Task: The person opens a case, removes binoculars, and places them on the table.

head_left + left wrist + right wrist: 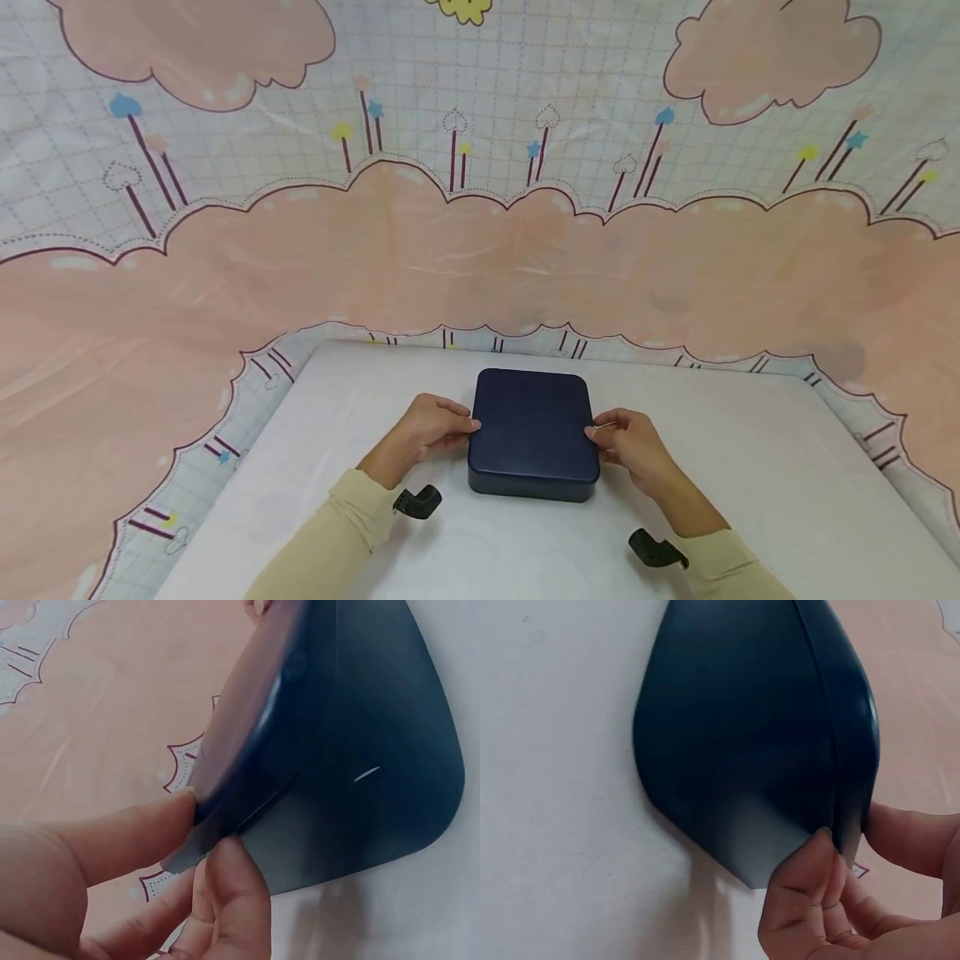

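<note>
A dark navy box (531, 427) with rounded corners and a smooth lid lies flat on the white table. My left hand (435, 423) pinches its left side, thumb on the lid's upper edge and fingertips lower on the side. Opposite it, my right hand (632, 442) pinches the right side the same way. In the left wrist view the forefinger (236, 870) touches the box wall (375, 817) by the lid's seam. The right wrist view shows the right fingers (802, 892) curled against the wall (735, 712) beside a similar seam. The inside of the box is hidden.
The white table (360, 375) surrounds the box. Behind and beside it hangs a patterned cloth (487, 267) with peach clouds and a grid. Small black devices are on the left wrist (417, 502) and right wrist (656, 550).
</note>
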`<state>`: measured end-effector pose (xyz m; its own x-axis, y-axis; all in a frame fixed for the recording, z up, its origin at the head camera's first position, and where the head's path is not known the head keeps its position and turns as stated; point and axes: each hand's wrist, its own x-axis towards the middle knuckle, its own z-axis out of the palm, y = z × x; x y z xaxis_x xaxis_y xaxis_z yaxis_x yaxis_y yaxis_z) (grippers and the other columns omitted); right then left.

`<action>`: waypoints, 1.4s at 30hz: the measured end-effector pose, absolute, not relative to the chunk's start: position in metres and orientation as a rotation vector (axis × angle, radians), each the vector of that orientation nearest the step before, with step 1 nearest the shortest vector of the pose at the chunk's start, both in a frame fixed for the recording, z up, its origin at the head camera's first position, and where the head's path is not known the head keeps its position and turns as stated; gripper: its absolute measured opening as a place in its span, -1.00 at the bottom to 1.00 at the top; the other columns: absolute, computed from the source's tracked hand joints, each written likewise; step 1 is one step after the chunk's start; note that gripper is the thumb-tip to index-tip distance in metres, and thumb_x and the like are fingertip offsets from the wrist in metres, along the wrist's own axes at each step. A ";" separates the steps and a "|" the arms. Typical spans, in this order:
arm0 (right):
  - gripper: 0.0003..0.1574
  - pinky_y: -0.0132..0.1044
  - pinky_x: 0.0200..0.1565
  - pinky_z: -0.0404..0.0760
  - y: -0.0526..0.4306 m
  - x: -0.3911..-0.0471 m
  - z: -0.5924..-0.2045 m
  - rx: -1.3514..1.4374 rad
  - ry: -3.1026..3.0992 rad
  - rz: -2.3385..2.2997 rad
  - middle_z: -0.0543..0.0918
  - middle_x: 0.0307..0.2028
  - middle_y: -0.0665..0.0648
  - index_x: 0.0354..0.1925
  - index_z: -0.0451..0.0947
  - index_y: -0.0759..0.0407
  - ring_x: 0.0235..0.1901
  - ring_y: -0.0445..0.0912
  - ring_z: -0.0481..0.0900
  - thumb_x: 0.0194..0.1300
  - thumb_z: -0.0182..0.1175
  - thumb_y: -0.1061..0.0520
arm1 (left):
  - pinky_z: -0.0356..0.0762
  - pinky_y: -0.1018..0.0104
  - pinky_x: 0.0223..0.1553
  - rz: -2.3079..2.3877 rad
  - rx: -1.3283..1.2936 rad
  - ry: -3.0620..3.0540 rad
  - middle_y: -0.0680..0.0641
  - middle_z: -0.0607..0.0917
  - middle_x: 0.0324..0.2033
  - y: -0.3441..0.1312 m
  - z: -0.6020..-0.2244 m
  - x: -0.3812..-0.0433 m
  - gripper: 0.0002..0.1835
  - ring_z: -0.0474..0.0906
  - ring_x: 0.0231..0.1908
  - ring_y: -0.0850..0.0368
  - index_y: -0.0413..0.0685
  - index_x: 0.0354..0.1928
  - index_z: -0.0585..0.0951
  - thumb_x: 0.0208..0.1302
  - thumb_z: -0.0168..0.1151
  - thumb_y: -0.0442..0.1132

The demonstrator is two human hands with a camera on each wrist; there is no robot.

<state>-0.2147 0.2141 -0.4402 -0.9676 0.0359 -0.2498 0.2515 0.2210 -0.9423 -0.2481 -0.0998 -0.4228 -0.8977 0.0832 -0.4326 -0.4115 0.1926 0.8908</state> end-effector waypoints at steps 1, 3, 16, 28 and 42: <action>-0.63 -0.31 -0.32 0.69 0.214 -0.215 -0.439 0.281 2.309 -1.828 0.61 -0.36 0.06 0.05 0.49 0.46 -0.38 -0.11 0.58 0.39 0.31 0.26 | 0.70 0.39 -0.32 1.735 -0.308 2.099 -0.11 0.76 -0.31 -0.100 -0.423 -0.249 -0.67 0.61 -0.40 0.15 -0.31 -0.02 0.72 0.16 0.54 -0.40; -0.69 -0.31 -0.32 0.69 0.215 -0.217 -0.438 0.292 2.304 -1.808 0.61 -0.38 0.07 -0.02 0.52 0.45 -0.40 -0.11 0.57 0.38 0.32 0.26 | 0.66 0.41 -0.36 1.713 -0.304 2.111 -0.10 0.76 -0.33 -0.099 -0.424 -0.251 -0.71 0.60 -0.42 0.15 -0.29 -0.08 0.74 0.14 0.55 -0.40; -0.86 -0.31 -0.38 0.63 0.218 -0.222 -0.429 0.265 2.242 -1.720 0.55 -0.47 0.05 -0.23 0.54 0.40 -0.45 -0.09 0.54 0.38 0.29 0.31 | 0.66 0.43 -0.43 1.752 -0.279 2.021 -0.06 0.75 -0.46 -0.104 -0.434 -0.260 -0.81 0.62 -0.46 0.15 -0.29 -0.22 0.74 0.12 0.54 -0.45; -0.89 -0.35 -0.40 0.59 0.219 -0.227 -0.429 0.289 2.222 -1.723 0.54 -0.48 0.05 -0.24 0.53 0.39 -0.47 -0.11 0.51 0.40 0.27 0.33 | 0.61 0.44 -0.47 1.743 -0.287 1.994 -0.04 0.76 -0.49 -0.104 -0.430 -0.261 -0.84 0.60 -0.50 0.17 -0.25 -0.25 0.74 0.14 0.54 -0.43; -0.88 -0.36 -0.42 0.58 0.216 -0.226 -0.430 0.319 2.218 -1.746 0.53 -0.49 0.05 -0.25 0.53 0.38 -0.49 -0.11 0.50 0.38 0.29 0.34 | 0.62 0.45 -0.45 1.760 -0.289 1.955 -0.06 0.75 -0.47 -0.105 -0.431 -0.262 -0.82 0.60 -0.49 0.16 -0.27 -0.21 0.72 0.15 0.52 -0.44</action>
<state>-0.2259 0.2160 -0.4300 -0.9303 -0.0112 -0.3666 0.3537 0.2369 -0.9049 -0.2615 -0.1053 -0.4307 -0.8573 0.1645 -0.4878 -0.4678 0.1463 0.8716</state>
